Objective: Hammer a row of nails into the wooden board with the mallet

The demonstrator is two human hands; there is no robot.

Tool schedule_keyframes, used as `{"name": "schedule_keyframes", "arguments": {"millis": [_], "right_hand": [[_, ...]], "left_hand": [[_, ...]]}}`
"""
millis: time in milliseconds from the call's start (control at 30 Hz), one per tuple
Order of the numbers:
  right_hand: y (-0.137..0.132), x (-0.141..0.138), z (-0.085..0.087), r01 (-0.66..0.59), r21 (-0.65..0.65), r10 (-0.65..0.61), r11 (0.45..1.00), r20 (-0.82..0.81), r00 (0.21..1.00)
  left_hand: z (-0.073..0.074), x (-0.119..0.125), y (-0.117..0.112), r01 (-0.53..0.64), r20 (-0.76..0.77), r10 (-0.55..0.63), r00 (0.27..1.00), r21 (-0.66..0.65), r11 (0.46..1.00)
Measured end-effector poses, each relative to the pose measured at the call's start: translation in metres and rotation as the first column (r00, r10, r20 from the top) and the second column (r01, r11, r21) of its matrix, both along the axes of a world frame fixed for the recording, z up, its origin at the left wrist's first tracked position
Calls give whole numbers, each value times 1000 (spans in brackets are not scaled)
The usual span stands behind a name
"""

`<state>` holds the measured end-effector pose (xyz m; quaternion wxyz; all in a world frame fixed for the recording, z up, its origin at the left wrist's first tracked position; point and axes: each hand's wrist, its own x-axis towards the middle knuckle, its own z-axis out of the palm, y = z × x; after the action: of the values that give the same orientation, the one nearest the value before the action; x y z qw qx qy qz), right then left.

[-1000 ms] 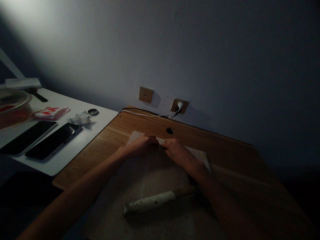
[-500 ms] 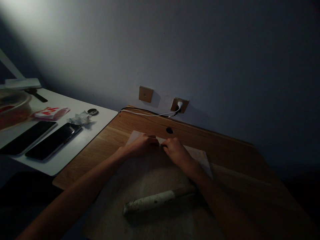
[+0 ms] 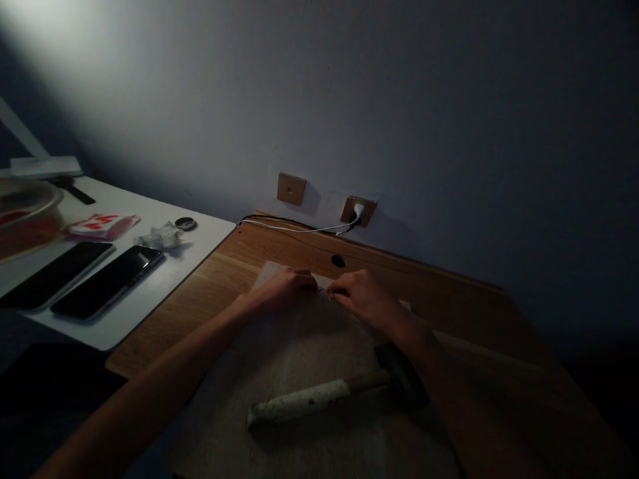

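The right hand (image 3: 367,294) pinches a tiny piece (image 3: 322,290), probably light and best held by its ends, over the far part of a board (image 3: 299,362); whether the left hand (image 3: 292,286) grips is unclear. A hammer (image 3: 319,398), likely head-heavy, lies nearer.

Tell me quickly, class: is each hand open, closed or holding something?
Left hand: curled; anything held can't be told.
Right hand: curled; contents unclear.

Light: dim; brightest patch on wall (image 3: 200,100) at ten o'clock, falling to near-black at four. Glare: small, on inner phone (image 3: 107,283), nine o'clock. Shadow: under hammer (image 3: 299,404), six o'clock. Blur: bowl (image 3: 30,223), nine o'clock.
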<state>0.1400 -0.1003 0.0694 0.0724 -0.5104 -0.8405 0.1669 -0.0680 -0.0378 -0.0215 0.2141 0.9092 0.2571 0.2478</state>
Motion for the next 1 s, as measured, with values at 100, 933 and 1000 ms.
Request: {"name": "schedule_keyframes", "arguments": {"millis": [100, 933, 1000], "right_hand": [[-11, -1, -5, -97, -105, 97, 990, 2, 995], [-53, 38, -26, 109, -168, -154, 980, -280, 948], [-60, 51, -27, 178, -159, -222, 971, -327, 919]], "left_hand": [[1, 3, -3, -3, 6, 3, 1000, -8, 1000], [32, 2, -28, 153, -106, -167, 980, -128, 980], [32, 4, -34, 168, -117, -181, 977, -112, 979]]}}
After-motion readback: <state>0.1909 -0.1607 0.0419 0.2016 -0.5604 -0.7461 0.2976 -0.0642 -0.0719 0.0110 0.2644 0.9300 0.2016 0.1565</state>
